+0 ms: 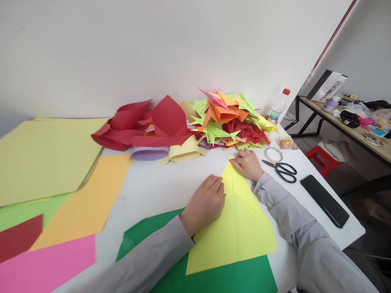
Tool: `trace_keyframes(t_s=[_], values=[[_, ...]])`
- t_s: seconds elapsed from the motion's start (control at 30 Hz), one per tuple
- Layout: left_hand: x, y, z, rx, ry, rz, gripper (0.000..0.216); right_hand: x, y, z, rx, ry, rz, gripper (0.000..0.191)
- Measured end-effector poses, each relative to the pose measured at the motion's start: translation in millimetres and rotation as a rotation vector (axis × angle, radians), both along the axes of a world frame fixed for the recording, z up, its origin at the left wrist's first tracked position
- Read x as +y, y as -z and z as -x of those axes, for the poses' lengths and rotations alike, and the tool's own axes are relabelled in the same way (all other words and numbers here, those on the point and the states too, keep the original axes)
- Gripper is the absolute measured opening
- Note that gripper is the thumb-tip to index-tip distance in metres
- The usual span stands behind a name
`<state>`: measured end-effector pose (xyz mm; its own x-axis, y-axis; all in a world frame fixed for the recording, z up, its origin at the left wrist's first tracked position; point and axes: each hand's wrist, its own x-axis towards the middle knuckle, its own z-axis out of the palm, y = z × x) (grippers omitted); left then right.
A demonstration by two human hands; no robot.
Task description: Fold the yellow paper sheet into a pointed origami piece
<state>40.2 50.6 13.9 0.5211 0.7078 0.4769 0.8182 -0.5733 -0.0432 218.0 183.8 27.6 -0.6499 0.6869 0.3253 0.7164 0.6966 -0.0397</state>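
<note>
A yellow paper sheet [235, 228] lies in front of me with its top corners folded inward to a point. Over its left edge rests my left hand [205, 203], fingers curled and pressed together on the paper. My right hand [248, 163] is closed at the pointed tip, pinching the folded edge there. Beneath the yellow sheet is a green paper sheet [244, 274], partly hidden by my left sleeve. Just behind my right hand rises a heap of folded paper stars [229, 118] in orange, red, green and yellow.
Red and purple paper shapes [171, 122] stand by the wall. Large paper sheets [51, 158] cover the table's left side. Scissors [282, 169], a tape roll [273, 154], a black phone [324, 200], a wrapped snack [287, 142] and a bottle [278, 108] sit at right. Beyond stands a cluttered table [351, 130].
</note>
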Motion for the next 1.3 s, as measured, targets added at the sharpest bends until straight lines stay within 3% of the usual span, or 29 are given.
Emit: trace_keyframes(t_s=[0.33, 0.53, 0.8, 1.07, 1.3], values=[[-0.5, 1.4, -1.1, 0.066, -0.001, -0.041, 0.030, 6.2, 5.6, 2.5, 0.098, 0.047, 0.077, 0.031], [-0.8, 1.1, -1.2, 0.072, -0.018, -0.042, 0.029, -0.6, 3.8, 5.5, 0.063, 0.056, 0.035, 0.030], [-0.1, -1.1, -1.5, 0.086, -0.068, 0.055, 0.030, -17.5, -4.3, 14.2, -0.063, -0.109, -0.051, 0.034], [0.2, -0.4, -2.5, 0.117, -0.034, 0.062, 0.025, -3.6, -5.3, 15.8, -0.045, 0.039, -0.005, 0.037], [-0.2, -1.6, -2.6, 0.099, -0.036, 0.086, 0.026, 5.0, 1.9, 10.0, 0.037, 0.093, 0.059, 0.029]])
